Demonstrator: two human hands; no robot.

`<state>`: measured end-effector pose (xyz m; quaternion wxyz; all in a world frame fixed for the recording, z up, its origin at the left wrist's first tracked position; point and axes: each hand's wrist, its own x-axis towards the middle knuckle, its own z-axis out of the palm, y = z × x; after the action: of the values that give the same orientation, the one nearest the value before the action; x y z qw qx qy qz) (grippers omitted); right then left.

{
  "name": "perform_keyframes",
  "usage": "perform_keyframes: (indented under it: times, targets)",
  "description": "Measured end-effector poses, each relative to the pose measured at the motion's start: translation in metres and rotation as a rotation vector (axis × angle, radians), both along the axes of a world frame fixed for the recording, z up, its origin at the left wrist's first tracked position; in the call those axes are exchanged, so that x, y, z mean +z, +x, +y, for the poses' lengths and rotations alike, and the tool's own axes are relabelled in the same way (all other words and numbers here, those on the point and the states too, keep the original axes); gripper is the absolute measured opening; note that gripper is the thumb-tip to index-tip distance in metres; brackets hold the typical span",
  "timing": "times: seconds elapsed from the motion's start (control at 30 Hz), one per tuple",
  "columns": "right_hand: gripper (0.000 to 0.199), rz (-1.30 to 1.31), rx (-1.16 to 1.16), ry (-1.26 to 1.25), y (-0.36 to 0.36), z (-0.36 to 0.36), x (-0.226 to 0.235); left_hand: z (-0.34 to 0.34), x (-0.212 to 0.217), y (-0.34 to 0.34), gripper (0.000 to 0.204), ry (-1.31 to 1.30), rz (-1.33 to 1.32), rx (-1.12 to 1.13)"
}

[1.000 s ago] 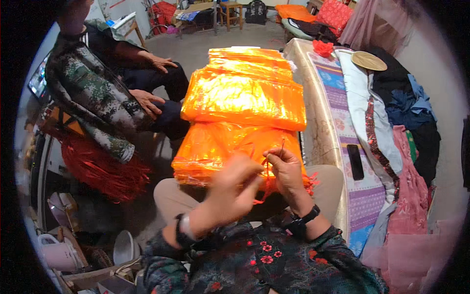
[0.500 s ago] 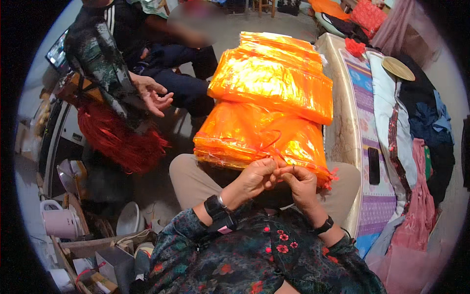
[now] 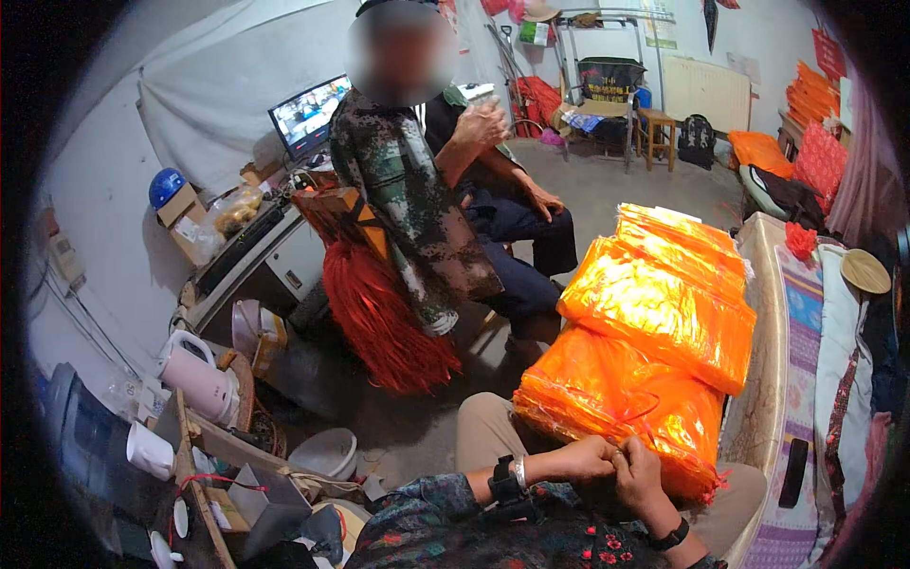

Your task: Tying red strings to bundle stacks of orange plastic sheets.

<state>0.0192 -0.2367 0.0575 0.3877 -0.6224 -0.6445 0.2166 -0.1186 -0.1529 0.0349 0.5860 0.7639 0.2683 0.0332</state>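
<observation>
A thick stack of shiny orange plastic sheets or bags [image 3: 654, 351] lies across my knees, the upper layers folded over the lower. At its near edge my left hand [image 3: 590, 459] and my right hand [image 3: 641, 477] meet, fingertips pinched together. A thin red string [image 3: 647, 412] on the stack runs down toward the fingers, and both hands appear closed on it; the exact grip is too small to make out. Red tufts [image 3: 713, 486] stick out at the stack's right near corner.
Ahead to the left sits another person [image 3: 403, 161], one hand raised, beside hanging red strands [image 3: 379, 322]. On my right is a bed [image 3: 773, 275] with clothes and a black phone [image 3: 794, 472]. At lower left stand a pink kettle [image 3: 197, 379], a white basin [image 3: 324, 453] and a box.
My view has swung up and left, so stack and hands appear lower and farther right. The other person's hand has risen from a lowered, open pose. My hands still pinch at the stack's edge.
</observation>
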Motion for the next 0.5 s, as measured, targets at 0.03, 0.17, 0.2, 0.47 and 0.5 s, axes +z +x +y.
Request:
perform_keyframes:
  times: [0.03,0.17,0.2,0.47,0.5]
  targets:
    - [0.011,-0.012,-0.013,0.012,0.001,0.000,0.000,0.000,-0.002,0.000,0.019,0.009,0.004,0.002]
    - [0.012,-0.003,-0.063,0.016,0.005,0.002,0.000,-0.005,0.000,0.004,0.019,0.113,-0.087,0.147]
    - [0.012,0.122,-0.067,-0.032,0.006,0.002,0.000,-0.008,0.002,0.005,0.019,0.195,-0.134,0.194]
    - [0.010,1.098,-0.011,-0.197,0.009,0.010,-0.006,-0.021,0.019,0.010,0.018,0.672,-0.442,0.353]
    - [0.012,1.125,0.027,-0.190,0.010,0.012,-0.007,-0.021,0.021,0.010,0.020,0.733,-0.468,0.354]
